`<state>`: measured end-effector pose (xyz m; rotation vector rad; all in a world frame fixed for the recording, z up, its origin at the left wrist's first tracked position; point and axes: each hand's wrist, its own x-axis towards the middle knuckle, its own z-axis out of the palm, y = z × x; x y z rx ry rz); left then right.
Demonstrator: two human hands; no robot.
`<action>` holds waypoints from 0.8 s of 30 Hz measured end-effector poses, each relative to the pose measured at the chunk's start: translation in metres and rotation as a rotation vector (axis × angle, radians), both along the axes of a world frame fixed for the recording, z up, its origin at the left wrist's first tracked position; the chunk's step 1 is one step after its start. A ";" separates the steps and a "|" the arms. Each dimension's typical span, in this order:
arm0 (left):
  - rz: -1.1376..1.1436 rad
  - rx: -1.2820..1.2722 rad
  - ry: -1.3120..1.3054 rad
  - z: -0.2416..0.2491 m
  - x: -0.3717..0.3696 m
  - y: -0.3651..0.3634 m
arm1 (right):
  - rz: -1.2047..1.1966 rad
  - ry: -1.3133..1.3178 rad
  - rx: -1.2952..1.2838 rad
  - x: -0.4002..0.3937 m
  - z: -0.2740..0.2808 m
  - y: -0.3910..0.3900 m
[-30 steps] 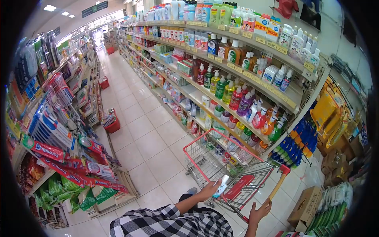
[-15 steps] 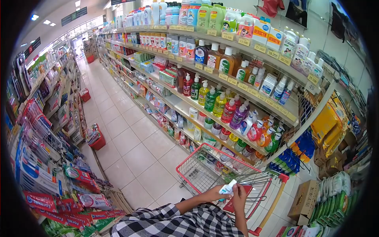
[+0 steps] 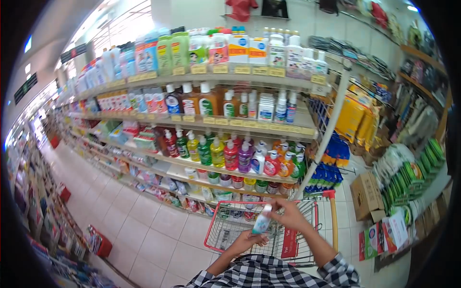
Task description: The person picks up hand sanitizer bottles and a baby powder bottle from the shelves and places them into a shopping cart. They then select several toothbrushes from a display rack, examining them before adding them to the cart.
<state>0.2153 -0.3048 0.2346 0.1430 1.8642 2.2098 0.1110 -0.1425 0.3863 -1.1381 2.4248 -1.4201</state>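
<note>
Above the shopping cart [image 3: 211, 229], I hold a small white bottle [image 3: 261, 222] with a teal-green label and a pale cap, tilted slightly. My left hand [image 3: 246, 242] is closed around its lower end. At the upper end, the fingers of my right hand [image 3: 289, 216] are closed at the cap and the side of the bottle. The label is too small to read. Beneath my hands, the cart's wire basket has a red panel [image 3: 289, 243] near its handle [image 3: 334, 225].
Shelves ahead carry several colourful pump bottles [image 3: 217, 152], with antiseptic-like bottles [image 3: 206, 101] above them. A cardboard box [image 3: 367, 196] stands on the floor at right. Red baskets [image 3: 98, 241] line the left aisle, whose tiled floor [image 3: 144, 211] runs back.
My view has turned right, bringing the shelf more squarely in front. Both hands still hold the bottle, which now shows more of its length, and my right forearm reaches in from the right.
</note>
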 end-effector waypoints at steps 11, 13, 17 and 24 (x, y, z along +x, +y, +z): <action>0.245 0.063 -0.093 -0.029 0.038 -0.035 | -0.473 0.872 -0.126 -0.150 0.325 0.037; 0.281 0.037 -0.103 -0.040 0.049 -0.043 | -0.524 0.932 -0.131 -0.179 0.352 0.036; 0.409 0.007 -0.159 -0.052 0.073 -0.059 | -0.758 1.005 -0.042 -0.217 0.377 0.028; 0.636 0.029 -0.233 -0.081 0.115 -0.084 | -0.927 1.014 0.189 -0.245 0.388 0.021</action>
